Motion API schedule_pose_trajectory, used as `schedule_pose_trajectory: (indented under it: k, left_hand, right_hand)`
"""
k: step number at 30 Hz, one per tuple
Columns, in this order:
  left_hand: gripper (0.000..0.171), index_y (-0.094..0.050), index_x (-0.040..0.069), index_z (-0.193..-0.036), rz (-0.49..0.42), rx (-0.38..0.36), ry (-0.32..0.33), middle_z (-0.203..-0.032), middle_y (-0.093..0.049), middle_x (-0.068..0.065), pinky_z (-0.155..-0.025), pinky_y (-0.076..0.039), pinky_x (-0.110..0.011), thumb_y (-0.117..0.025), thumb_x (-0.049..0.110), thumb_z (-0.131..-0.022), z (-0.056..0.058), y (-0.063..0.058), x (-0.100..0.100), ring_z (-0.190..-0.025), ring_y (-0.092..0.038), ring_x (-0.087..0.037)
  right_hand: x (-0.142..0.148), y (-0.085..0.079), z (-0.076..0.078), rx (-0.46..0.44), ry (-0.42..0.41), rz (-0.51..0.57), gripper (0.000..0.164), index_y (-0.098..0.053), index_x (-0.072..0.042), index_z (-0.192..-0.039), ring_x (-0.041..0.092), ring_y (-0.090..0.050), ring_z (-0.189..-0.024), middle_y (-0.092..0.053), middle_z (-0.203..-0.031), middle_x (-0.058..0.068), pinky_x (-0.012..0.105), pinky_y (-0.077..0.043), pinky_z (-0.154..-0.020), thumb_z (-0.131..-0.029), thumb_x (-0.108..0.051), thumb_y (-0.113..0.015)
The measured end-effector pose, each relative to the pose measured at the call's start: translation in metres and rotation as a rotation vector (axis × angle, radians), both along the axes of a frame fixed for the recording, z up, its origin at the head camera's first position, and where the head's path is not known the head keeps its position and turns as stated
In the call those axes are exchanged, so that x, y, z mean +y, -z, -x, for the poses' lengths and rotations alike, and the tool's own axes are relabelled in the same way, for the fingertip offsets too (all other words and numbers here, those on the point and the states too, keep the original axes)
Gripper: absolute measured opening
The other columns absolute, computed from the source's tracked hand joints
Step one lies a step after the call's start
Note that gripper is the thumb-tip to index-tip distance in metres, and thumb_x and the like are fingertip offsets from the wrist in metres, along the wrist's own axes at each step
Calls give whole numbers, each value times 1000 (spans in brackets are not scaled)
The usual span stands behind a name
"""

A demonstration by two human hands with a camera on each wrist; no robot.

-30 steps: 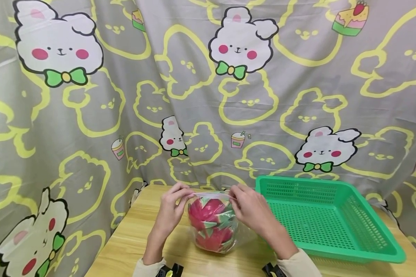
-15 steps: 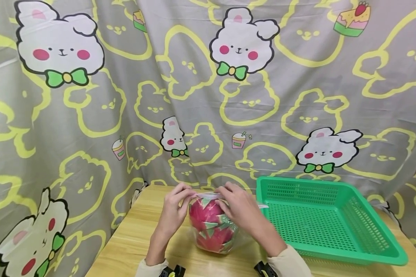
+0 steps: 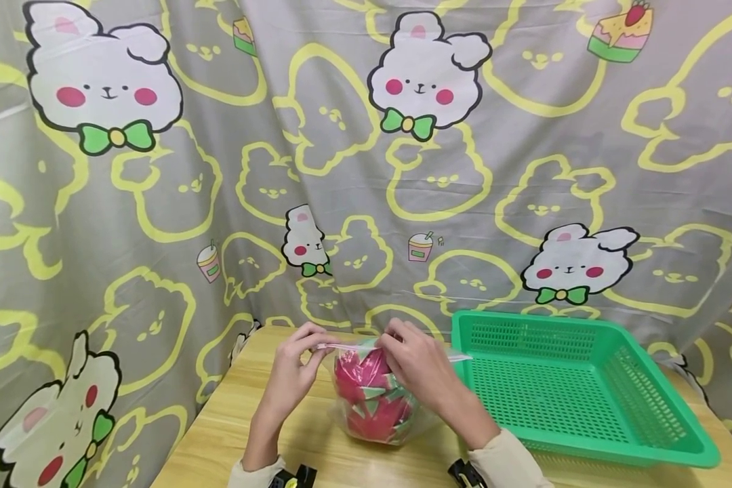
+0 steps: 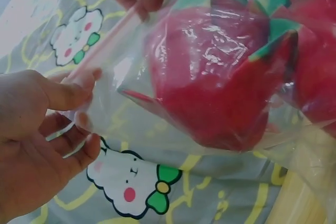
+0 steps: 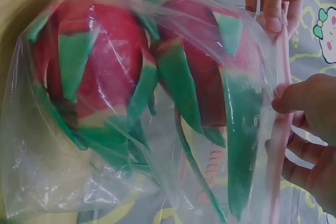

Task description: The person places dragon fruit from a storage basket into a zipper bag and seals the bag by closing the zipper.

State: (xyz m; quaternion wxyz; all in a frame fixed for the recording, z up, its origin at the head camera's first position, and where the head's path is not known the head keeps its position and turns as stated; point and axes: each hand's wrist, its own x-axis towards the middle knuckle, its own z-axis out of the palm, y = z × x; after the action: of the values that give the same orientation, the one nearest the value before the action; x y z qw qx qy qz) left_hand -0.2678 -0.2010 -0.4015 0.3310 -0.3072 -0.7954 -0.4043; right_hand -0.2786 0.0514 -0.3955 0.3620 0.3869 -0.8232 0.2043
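Note:
A clear zip-lock bag (image 3: 430, 420) stands upright on the table with two red dragon fruits with green-tipped scales inside. The lower dragon fruit (image 3: 375, 417) rests near the table, and the upper dragon fruit (image 4: 210, 72) lies just below the bag's mouth. At the left end of the pinkish zip strip (image 5: 281, 145), my left hand (image 3: 293, 362) pinches the edge between thumb and fingers. My right hand (image 3: 417, 366) pinches the same strip around its middle. Beyond the right hand, the strip's end sticks out toward the basket.
A green plastic basket (image 3: 640, 444) with a perforated bottom stands right of the bag, close to my right forearm. The wooden table (image 3: 219, 420) meets a grey curtain (image 3: 354, 169) with cartoon prints at the back and left.
My right hand has moved left along the zip strip from its right part to near the middle. The left hand has shifted slightly left, and the strip now looks straighter.

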Motion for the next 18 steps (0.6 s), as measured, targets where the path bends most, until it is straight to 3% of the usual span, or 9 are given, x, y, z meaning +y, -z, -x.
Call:
schedule_pose_trajectory:
  k: [4,8,10,14,18]
  left_hand:
    - [18,-79,13,-98,-7,-101,-83,-93,-66,5,-66,-49,-24,-79,-1,-87,-7,-4,-7,-76,-58,-11]
    - [8,-76,14,-94,-56,-299,-146,-83,-66,5,-65,-52,-26,-79,8,-89,-17,-9,-17,-70,-60,-10]
    - [3,-74,11,-94,-93,-419,-139,-77,-67,2,-62,-53,-26,-76,13,-93,-21,-12,-21,-66,-61,-12]
    - [21,-71,1,-92,-169,-629,-63,-73,-69,-9,-58,-54,-29,-69,21,-100,-21,-15,-24,-61,-65,-19]
    - [41,-71,-7,-97,-245,-786,40,-82,-74,-17,-64,-59,-33,-57,31,-106,-17,-13,-21,-69,-73,-25]
  right_hand:
    - [-1,2,1,32,-18,13,10,-73,-13,-90,11,-50,-75,-54,-89,-4,21,-47,-59,-88,-6,-79]
    - [-3,5,1,58,-30,20,12,-74,-12,-90,12,-50,-76,-54,-90,-3,21,-48,-58,-86,-5,-82]
    - [-3,7,1,72,-28,16,12,-74,-12,-91,12,-50,-77,-54,-90,-2,21,-48,-59,-85,-6,-82]
    - [-3,8,2,90,-20,7,11,-74,-12,-91,12,-50,-77,-54,-91,-1,21,-48,-59,-87,-5,-81]
    - [-2,10,3,102,-29,2,10,-75,-11,-91,12,-49,-77,-53,-90,-2,19,-47,-60,-87,-3,-80]
